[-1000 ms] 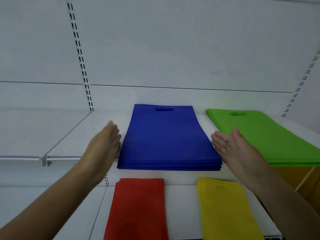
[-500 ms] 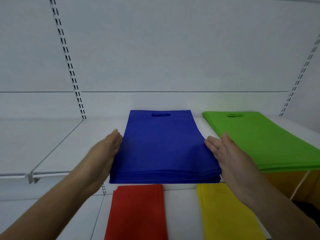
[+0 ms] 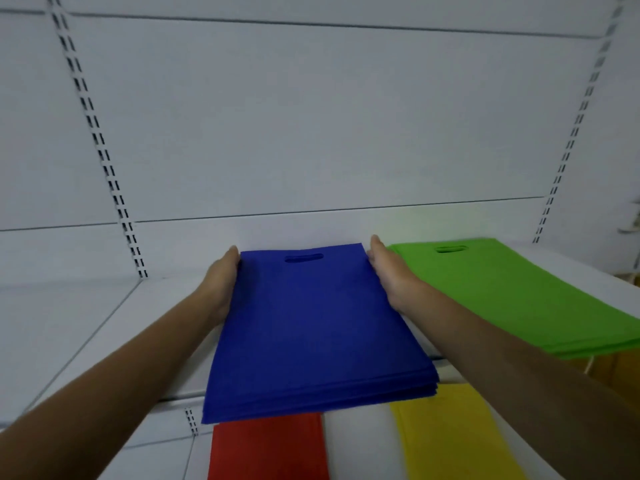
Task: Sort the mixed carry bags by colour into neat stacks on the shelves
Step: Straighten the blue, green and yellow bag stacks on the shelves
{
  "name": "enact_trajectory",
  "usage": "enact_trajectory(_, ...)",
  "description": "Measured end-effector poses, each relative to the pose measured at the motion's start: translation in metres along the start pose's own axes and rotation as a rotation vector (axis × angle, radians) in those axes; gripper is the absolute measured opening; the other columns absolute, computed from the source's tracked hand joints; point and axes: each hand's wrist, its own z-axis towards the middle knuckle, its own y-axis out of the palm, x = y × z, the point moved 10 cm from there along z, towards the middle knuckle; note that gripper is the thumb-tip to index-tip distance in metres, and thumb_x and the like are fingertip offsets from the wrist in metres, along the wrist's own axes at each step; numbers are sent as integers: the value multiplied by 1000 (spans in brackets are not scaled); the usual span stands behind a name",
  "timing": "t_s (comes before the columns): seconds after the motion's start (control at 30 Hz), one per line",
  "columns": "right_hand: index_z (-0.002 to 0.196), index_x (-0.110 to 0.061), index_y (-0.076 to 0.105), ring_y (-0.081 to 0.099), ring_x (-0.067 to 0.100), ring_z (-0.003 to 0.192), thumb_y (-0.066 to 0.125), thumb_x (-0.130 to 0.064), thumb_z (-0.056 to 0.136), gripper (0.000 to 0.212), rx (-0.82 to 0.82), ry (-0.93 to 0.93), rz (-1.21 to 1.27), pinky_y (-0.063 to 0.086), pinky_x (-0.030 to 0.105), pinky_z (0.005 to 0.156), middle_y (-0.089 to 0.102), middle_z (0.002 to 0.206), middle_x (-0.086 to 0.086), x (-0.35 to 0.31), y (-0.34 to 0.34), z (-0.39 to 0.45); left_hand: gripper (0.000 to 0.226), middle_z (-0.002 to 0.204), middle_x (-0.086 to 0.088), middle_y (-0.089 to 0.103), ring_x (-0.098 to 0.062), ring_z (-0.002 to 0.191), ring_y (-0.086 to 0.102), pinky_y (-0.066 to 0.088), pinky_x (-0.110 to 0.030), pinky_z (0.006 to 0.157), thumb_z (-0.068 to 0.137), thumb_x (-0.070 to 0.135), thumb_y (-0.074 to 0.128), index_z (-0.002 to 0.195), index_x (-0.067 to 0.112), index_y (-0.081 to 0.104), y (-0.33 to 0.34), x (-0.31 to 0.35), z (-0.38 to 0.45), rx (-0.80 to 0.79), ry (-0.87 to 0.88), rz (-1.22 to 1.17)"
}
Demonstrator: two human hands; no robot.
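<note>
Head view looks down both forearms at a white upper shelf (image 3: pixel 104 327), where a stack of blue carry bags (image 3: pixel 311 334) lies flat in the middle of the frame, its handle cut-out at the 12 o'clock end, next to the back panel (image 3: pixel 311 116), and its near edge overhanging the shelf front at 6 o'clock. The left hand (image 3: pixel 221 282) lies flat along the stack's 9 o'clock side near the far corner, fingers straight and together, pressing the edge. The right hand (image 3: pixel 388 275) does the same along the 3 o'clock side, fingers extended and close together, touching the blue edge; the thumbs of both hands are hard to make out. At 3 o'clock from the blue stack, just beside the right hand, sits a stack of green carry bags (image 3: pixel 519 299) on the same shelf, its cut-out also at the far end and its near corner hanging past the shelf front. On the lower shelf (image 3: pixel 356 445), at 6 o'clock of the blue stack, a stack of red carry bags (image 3: pixel 268 448) lies partly under the blue overhang, and a stack of yellow carry bags (image 3: pixel 450 438) lies to its 3 o'clock, the two apart with white shelf between
</note>
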Motion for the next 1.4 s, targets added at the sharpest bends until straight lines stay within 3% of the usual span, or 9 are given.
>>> enact_trajectory(0.1,111,-15,57,58,12,98,26,-50,102,48,-10,-23,45,46,22,80,59,106,0,-6,-9,9,24,91,7,51,-6,86,51,42,-26,84,103,35,28,103,25,50,-9,1,6,44,8,-4)
enact_trajectory(0.2,144,1,37,39,30,136,31,-44,103,61,81,-35,171,34,30,109,36,148,20,-5,-27,26,28,83,6,42,-5,76,44,39,-22,83,102,34,31,80,23,44,-29,1,19,114,13,-83)
enact_trajectory(0.33,141,-7,44,55,24,115,28,-51,102,61,-28,13,78,42,33,94,56,128,5,1,1,26,37,79,5,55,-10,73,52,40,-25,60,102,34,30,75,17,49,-6,-7,18,40,-31,-43)
enact_trajectory(0.43,149,-1,28,40,25,137,24,-50,102,67,-62,24,159,33,33,107,37,152,13,-2,2,34,30,75,5,40,-8,66,39,35,-26,61,100,30,31,72,22,35,-10,-3,24,84,-27,-36)
enact_trajectory(0.53,149,-1,28,37,23,139,21,-48,104,66,-71,27,171,33,29,100,34,154,12,-2,2,36,31,73,6,36,-8,64,36,30,-26,59,99,31,31,69,24,31,-11,1,31,90,-24,-71)
enact_trajectory(1.0,153,-9,21,28,19,144,28,-57,99,72,-92,3,159,31,30,105,25,158,6,-8,12,44,34,78,6,53,-7,67,51,45,-14,43,103,28,32,74,17,47,7,1,20,66,-4,-144)
enact_trajectory(1.2,153,-5,14,29,25,144,27,-51,102,69,-85,23,218,31,33,109,19,159,14,-7,-7,43,32,114,-2,55,-15,107,53,41,-31,95,101,29,31,112,12,55,-20,-6,22,47,-30,-152)
enact_trajectory(1.27,153,-4,13,29,24,144,24,-50,103,69,-115,35,172,30,31,107,20,159,13,-3,-7,39,52,145,-9,42,-22,132,42,31,-36,109,103,34,27,145,5,32,-21,-12,18,9,-64,-112)
enact_trajectory(1.4,154,-9,14,23,19,146,23,-57,100,72,-149,-2,77,17,36,120,19,160,6,4,0,41,56,151,-1,34,-16,132,41,32,-32,106,103,38,26,150,9,21,-6,-10,8,-21,-58,-72)
